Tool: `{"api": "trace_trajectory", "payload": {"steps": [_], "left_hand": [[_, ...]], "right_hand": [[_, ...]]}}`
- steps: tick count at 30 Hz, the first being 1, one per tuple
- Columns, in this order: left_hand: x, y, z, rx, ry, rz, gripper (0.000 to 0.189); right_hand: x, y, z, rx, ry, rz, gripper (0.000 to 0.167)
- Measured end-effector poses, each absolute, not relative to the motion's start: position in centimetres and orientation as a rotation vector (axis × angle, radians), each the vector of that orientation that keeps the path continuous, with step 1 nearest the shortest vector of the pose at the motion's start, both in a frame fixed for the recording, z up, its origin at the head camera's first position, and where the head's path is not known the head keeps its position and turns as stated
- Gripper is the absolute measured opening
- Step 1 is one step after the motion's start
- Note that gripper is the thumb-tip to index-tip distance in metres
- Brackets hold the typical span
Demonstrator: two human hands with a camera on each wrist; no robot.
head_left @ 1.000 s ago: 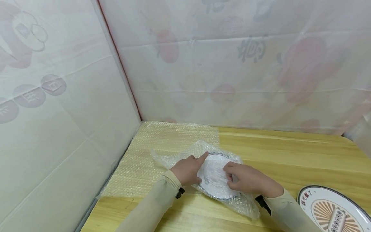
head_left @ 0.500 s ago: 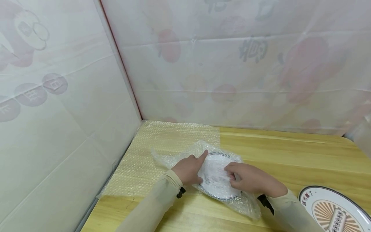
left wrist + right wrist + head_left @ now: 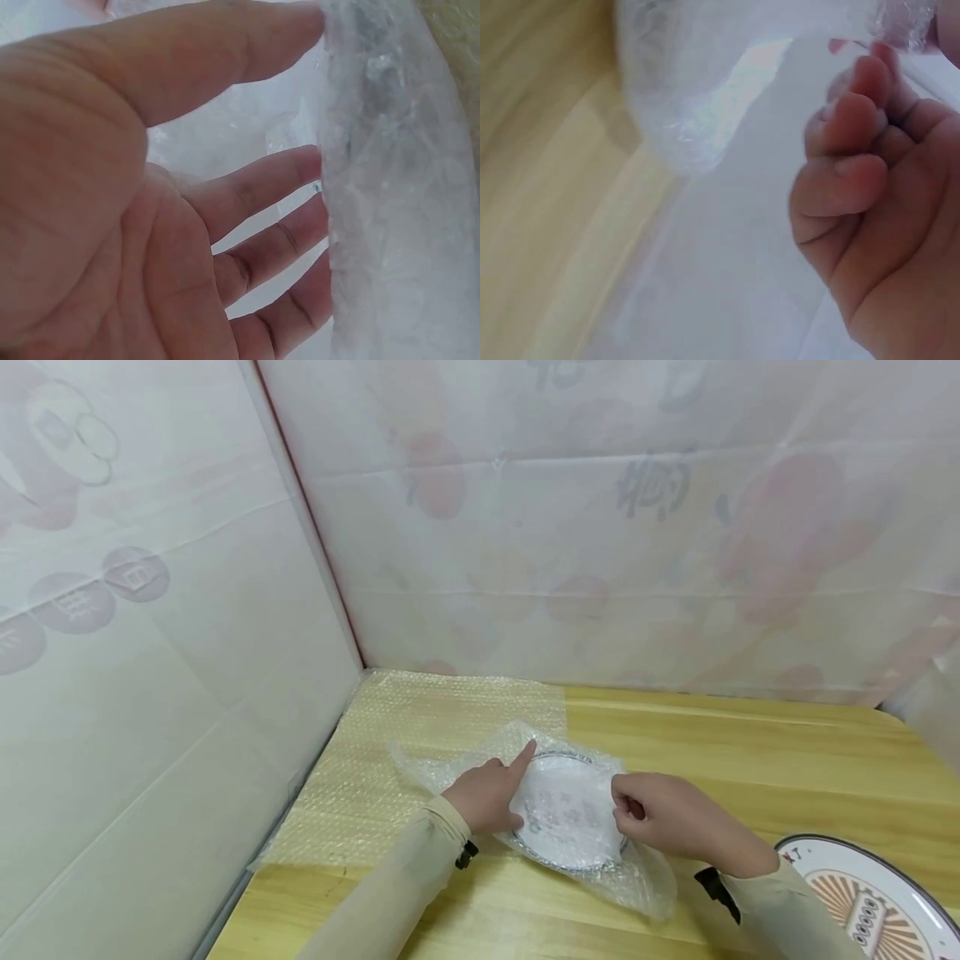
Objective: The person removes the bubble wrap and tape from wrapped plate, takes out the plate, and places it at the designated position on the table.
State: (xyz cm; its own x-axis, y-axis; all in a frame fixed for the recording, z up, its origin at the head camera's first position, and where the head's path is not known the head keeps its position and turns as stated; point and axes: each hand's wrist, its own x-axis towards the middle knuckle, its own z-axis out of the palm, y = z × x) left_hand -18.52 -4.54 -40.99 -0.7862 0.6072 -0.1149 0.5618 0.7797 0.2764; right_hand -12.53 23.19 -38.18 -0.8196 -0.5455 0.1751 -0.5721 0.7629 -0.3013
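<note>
A round white plate with a patterned blue rim lies under clear bubble wrap on the table. Along its left rim, my left hand presses the wrap, index finger straight and thumb spread apart. That hand's fingertips meet the wrap's edge in the left wrist view. Over the plate's right rim, my right hand pinches a bit of the wrap between thumb and index finger. Its other fingers curl into the palm in the right wrist view.
A bigger sheet of bubble wrap lies flat at the table's back left. At the front right is a large white plate with a dark rim and sunburst print. Printed sheets wall off the back and left of the wooden table.
My right hand has slid right, from the plate's middle to its right rim, still pinching the wrap. The left hand has stayed in place.
</note>
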Motion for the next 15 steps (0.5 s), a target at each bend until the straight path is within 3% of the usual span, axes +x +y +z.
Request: {"api": "trace_trajectory", "payload": {"steps": [6,15], "left_hand": [[-18.3,-4.6,-40.9,0.938,2.773,0.345,0.110],[-18.0,-4.9,-40.5,1.143,2.758,0.151,0.042]], "right_hand": [[-11.6,24.3,-38.9,0.834,-2.843,0.561,0.039],[-9.9,26.2,-39.5,0.756,-2.833,0.645,0.041]]}}
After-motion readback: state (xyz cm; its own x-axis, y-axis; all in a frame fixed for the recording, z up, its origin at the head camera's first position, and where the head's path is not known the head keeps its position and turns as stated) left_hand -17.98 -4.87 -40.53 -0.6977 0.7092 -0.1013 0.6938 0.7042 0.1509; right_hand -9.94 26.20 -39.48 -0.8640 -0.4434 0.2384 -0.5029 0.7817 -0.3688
